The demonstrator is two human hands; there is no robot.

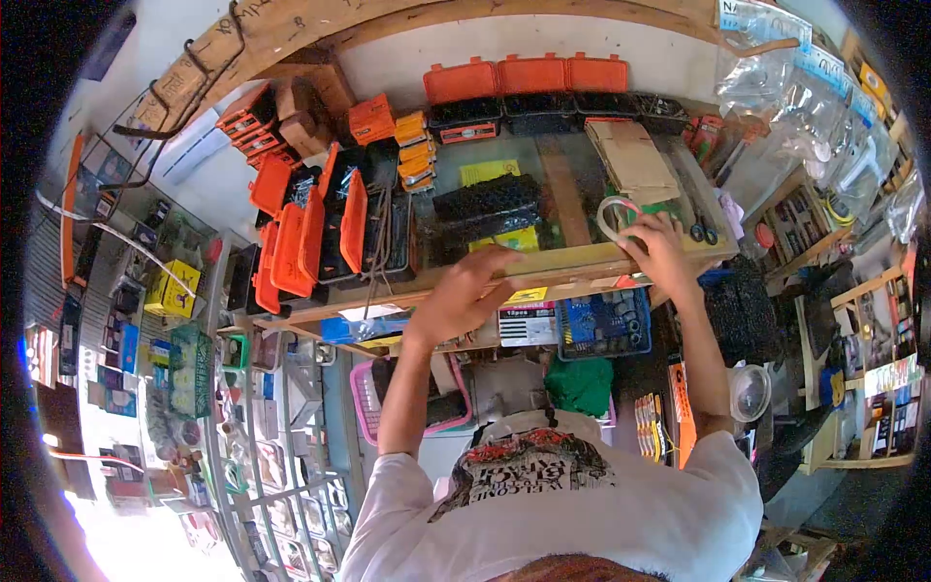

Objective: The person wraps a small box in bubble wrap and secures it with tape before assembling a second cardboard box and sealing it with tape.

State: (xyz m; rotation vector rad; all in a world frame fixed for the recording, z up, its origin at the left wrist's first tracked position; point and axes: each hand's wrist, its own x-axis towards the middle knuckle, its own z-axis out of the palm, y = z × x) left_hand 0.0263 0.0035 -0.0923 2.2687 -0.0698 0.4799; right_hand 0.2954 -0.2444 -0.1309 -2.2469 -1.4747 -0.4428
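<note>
My right hand [663, 254] is at the right part of the glass-topped counter [558, 254], its fingers closed on the rim of a pale roll of tape [609, 219]. My left hand [464, 299] hovers by the counter's front edge with fingers apart and nothing visible in them. Between and beyond the hands lies a black plastic-wrapped bundle [487, 206], with yellow packets [516, 240] close to it. Brown paper envelopes [632, 160] lie behind the tape. A pair of scissors [704, 233] rests right of my right hand.
Black cases with orange lids [296, 242] stand open on the left, and more orange-lidded cases [529, 80] line the back. Below the counter are a blue basket [621, 330] and a pink basket [364, 407]. Plastic bags [815, 107] hang at the upper right.
</note>
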